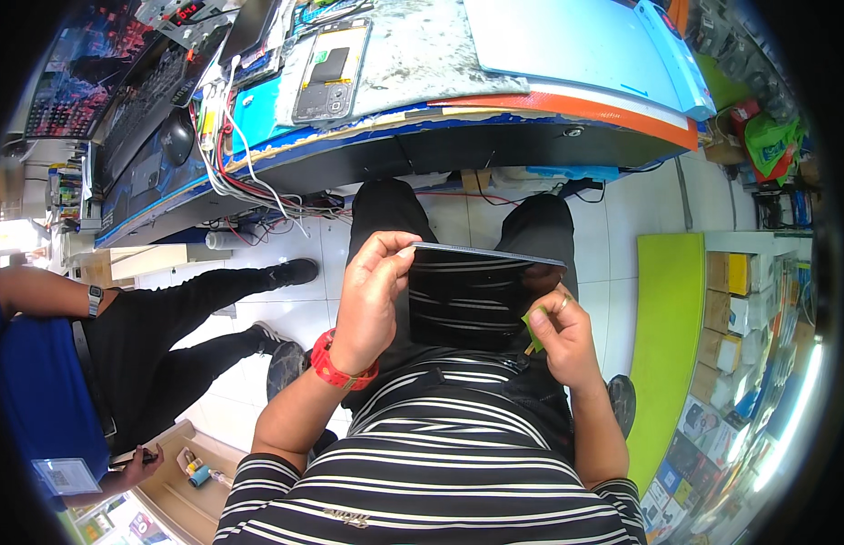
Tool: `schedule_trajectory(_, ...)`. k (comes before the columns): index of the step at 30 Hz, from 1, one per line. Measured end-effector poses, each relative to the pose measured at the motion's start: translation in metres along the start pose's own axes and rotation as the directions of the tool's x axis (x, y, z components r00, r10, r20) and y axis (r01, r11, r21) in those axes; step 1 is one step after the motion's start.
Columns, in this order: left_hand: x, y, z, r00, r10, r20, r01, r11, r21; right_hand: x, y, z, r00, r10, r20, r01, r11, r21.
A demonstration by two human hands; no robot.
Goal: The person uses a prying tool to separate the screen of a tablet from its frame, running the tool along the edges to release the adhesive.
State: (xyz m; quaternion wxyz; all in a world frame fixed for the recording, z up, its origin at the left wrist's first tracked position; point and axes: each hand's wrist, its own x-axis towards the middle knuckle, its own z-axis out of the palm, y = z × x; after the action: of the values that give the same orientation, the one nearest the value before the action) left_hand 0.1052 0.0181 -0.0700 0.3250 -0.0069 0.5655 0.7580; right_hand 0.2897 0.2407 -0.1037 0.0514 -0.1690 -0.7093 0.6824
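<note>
My left hand (372,295), with a red watch (338,365) on its wrist, pinches the upper left corner of a flat black glossy panel (467,304) that looks like a tablet. The panel tilts above my lap, and its shiny face mirrors my striped shirt. Between the thumb and fingers of my right hand (569,343) is a small green piece (537,327), its kind unclear, close to the panel's lower right side. A narrow yellowish tip shows under that piece.
On the workbench ahead lie an opened smartphone (329,77), a mouse (177,136), a keyboard (145,118) and a light-blue sheet (567,45). Cables (249,186) hang off its front edge. A person in blue (49,391) is at left; a green-sided shelf (662,354) stands right.
</note>
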Motion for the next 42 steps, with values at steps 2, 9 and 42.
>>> schedule_trajectory(2,-0.001,0.002,0.002,1.0,0.003,-0.01,-0.003,1.0,-0.001,0.0,-0.003,0.001,1.0,-0.001,0.012,0.001,1.0,-0.018)
schedule_trajectory(9,0.003,0.011,0.002,1.0,-0.011,-0.005,0.011,1.0,0.008,-0.001,-0.01,0.005,0.999,0.009,-0.033,-0.011,0.997,-0.073)
schedule_trajectory(42,0.012,0.019,0.005,0.948,-0.209,0.24,0.221,0.975,-0.022,0.086,-0.119,0.002,0.711,-0.57,0.412,0.644,0.292,-0.707)
